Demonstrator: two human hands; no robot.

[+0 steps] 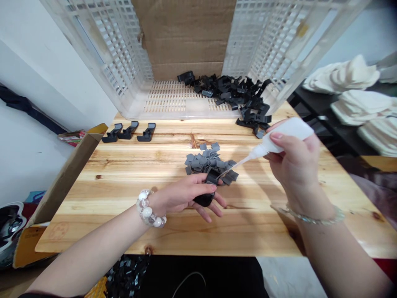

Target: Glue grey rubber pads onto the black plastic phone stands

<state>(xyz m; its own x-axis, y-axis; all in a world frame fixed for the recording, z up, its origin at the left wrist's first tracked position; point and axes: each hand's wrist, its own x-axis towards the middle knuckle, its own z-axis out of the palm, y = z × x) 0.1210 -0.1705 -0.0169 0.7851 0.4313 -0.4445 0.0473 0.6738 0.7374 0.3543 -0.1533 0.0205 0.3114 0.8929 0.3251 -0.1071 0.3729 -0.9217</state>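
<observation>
Between the thumb and fingers of my left hand [186, 192] is a black plastic bracket [204, 199], held low over the wooden table. My right hand [294, 161] grips a white squeeze bottle [293, 132], tilted down to the left. Its long thin nozzle [238, 163] reaches the upper end of the bracket; whether the tip touches it I cannot tell. Just beyond my left hand lies a loose pile of small grey square pads [206, 160]. Farther left, three black brackets with grey pads [146, 132] stand in a row on the table.
A white plastic crate [133, 109] lies on its side at the back, with cardboard [186, 37] inside. Black brackets [229, 91] heap inside it and spill onto the table [124, 178]. White cloth stacks [344, 78] are at right. A cardboard box [68, 178] borders the left.
</observation>
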